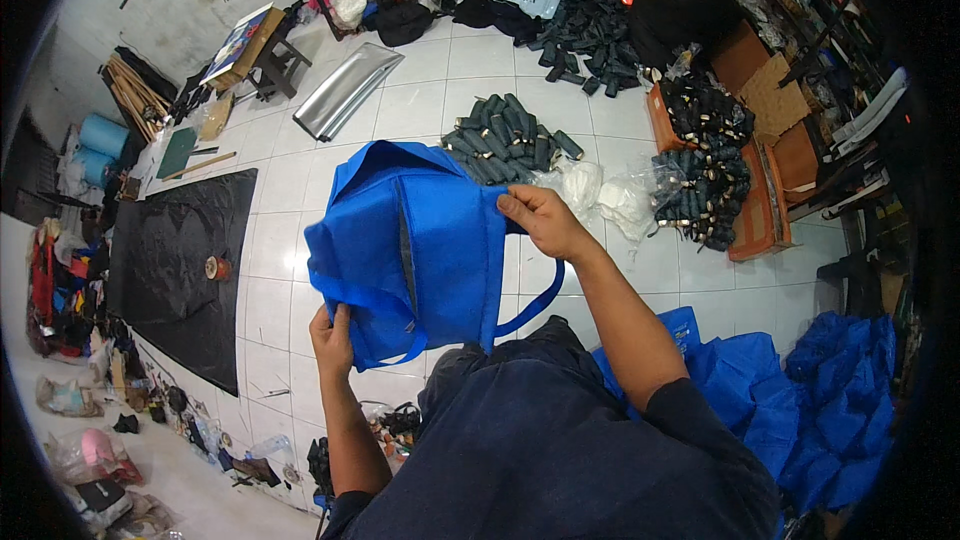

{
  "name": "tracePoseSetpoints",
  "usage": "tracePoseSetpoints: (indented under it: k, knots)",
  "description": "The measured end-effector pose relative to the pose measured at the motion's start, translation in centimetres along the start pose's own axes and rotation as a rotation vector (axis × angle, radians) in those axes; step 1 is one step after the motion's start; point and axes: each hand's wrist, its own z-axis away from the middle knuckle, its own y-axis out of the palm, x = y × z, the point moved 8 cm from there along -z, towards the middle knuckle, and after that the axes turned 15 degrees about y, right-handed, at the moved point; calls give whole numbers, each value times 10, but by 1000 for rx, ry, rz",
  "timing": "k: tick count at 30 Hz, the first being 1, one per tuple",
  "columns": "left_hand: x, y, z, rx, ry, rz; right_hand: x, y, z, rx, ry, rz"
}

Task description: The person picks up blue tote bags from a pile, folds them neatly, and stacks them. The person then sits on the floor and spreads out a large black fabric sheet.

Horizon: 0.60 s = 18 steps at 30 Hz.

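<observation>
A bright blue fabric bag [450,250] with strap handles hangs between my two hands, above the tiled floor. My left hand [332,338] pinches its lower left edge, close to a blue strap. At the upper right corner my right hand [541,220] grips the fabric between thumb and fingers. A dark slit runs down the bag's front between two panels. One strap [537,303] loops out loosely at the right side. The bag's inside and underside are hidden.
Dark rolled bundles [510,135] lie piled ahead, beside white plastic bags [625,202] and an orange-brown box [757,230]. More blue bags [760,390] heap at lower right. A black sheet [180,260] carries a small spool [217,268]. A silver roll [347,90] lies farther off.
</observation>
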Motion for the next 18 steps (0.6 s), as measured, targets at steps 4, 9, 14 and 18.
tracePoseSetpoints:
  k: [4, 9, 14, 18]
  knots:
    - [2, 15, -13, -57, -164, 24, 35, -20, 3, -541, -359, 313]
    - [26, 26, -28, -205, -349, 400, 40, -38, 52, -793, -481, 292]
    - [37, 29, -29, -229, -377, 529, -81, -20, 45, -436, 49, 93]
    - [32, 41, -28, -220, -366, 504, -101, 2, 27, -343, 107, 41]
